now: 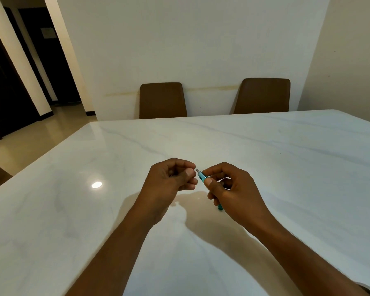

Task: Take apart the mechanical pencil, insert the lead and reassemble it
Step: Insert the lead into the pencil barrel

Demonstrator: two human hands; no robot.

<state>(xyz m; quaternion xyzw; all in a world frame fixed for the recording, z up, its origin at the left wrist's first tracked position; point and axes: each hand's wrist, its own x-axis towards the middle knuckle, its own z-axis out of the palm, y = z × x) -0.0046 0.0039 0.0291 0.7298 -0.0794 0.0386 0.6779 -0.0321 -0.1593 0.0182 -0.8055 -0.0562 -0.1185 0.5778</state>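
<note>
My right hand (229, 189) grips a teal mechanical pencil (201, 177) above the white marble table (286, 167). The pencil's upper end, with a small metal tip, points up and left; its lower end sticks out under my palm. My left hand (171, 180) is closed, thumb and fingertips pinched together right at the pencil's metal end. Whatever the left fingers pinch is too small to make out. Most of the pencil's barrel is hidden inside my right hand.
Two brown chairs (161, 101) (263, 96) stand at the table's far edge against a white wall. A ceiling light reflects as a bright spot (96, 184) on the tabletop left of my hands. A dark doorway lies at the far left.
</note>
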